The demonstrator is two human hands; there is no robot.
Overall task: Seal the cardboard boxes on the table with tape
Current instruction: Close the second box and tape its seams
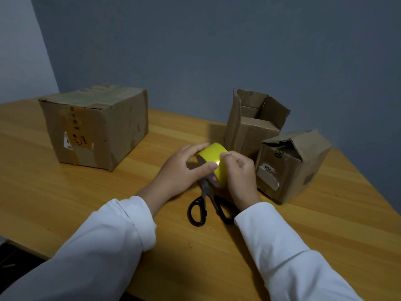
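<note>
Both hands hold a yellow tape roll (213,154) just above the wooden table (65,203). My left hand (184,168) grips the roll from the left, thumb across its side. My right hand (238,174) curls round the right side, its fingertips pinching at the roll's surface. Three cardboard boxes stand on the table: a large closed one (95,127) at the back left, a tall one with open flaps (253,122) behind the roll, and a smaller one with loosely closed, torn flaps (293,166) at the right.
Black-handled scissors (206,205) lie on the table right under my hands, handles toward me. A grey wall runs behind the table. The table's near left edge (26,246) drops to a dark floor.
</note>
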